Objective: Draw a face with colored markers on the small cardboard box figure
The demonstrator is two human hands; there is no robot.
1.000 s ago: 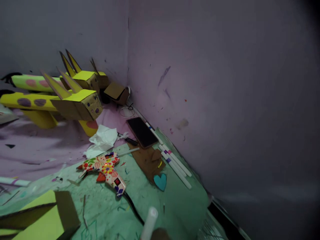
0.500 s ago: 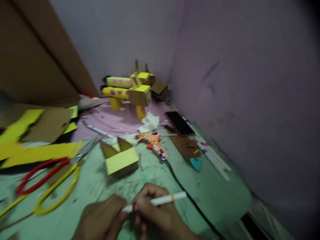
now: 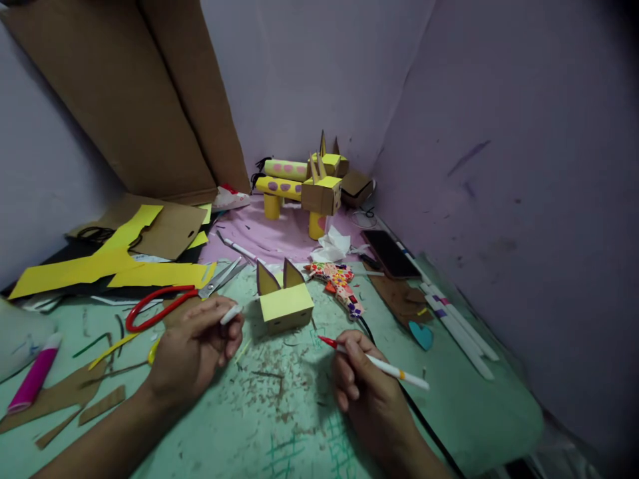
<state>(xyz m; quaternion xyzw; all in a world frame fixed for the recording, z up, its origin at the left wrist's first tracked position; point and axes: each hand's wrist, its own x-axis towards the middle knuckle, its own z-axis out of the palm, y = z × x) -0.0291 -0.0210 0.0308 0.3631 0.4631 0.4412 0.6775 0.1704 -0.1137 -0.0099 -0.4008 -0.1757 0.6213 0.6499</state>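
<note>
My right hand (image 3: 367,392) grips a white marker (image 3: 394,369) whose red tip points to the upper left over the green table. Between the fingers of my left hand (image 3: 197,342) is the white marker cap (image 3: 231,314). Just beyond both hands sits a small box head (image 3: 286,306) with a yellow paper top and two pointed cardboard ears. Scissors (image 3: 164,303) with red and yellow handles lie by my left hand, which partly covers them. A glue gun (image 3: 342,289) wrapped in patterned covering rests past my right hand, its black cord running beneath that arm.
Two yellow cardboard animals (image 3: 294,189) stand on pink cloth at the back. Yellow paper strips (image 3: 80,269) and cardboard lie left, near a magenta tube (image 3: 34,376). At right are a phone (image 3: 392,254), a blue heart (image 3: 421,335) and white markers (image 3: 459,332) along the wall.
My hands have moved apart, and the cap is off the marker. The cap has gone left with my left hand; the red tip now shows. The whole view has shifted left.
</note>
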